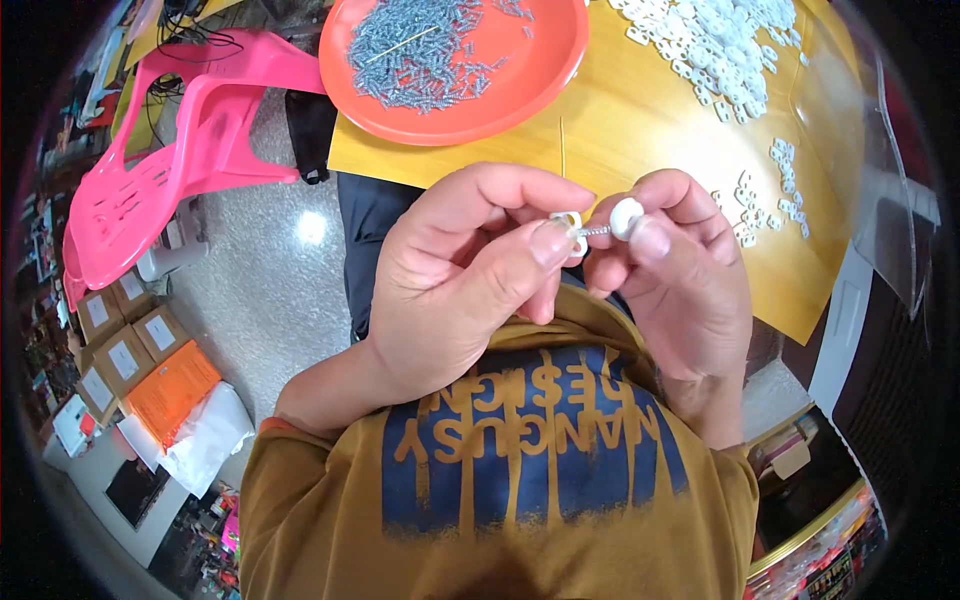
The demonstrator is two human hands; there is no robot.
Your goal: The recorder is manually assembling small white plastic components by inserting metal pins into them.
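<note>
My left hand (440, 275) pinches a small white plastic piece with holes (577, 246) between thumb and fingers. Opposite it, my right hand (695, 270) grips a white round plastic cap (626, 215) between thumb and forefinger. A thin silver ridged shaft (598, 231), a screw or a spring, spans from the cap to the white piece. Fingertips hide how its left end meets that piece. Both hands are held close together in front of my body, at the near edge of the table.
On the yellow table (640, 140) stands a red-orange round tray (520, 85) with many small silver metal parts. White plastic pieces (715, 50) lie heaped at the far right, with smaller groups nearer. A pink plastic chair (165, 190) stands left, cardboard boxes (122, 360) below it.
</note>
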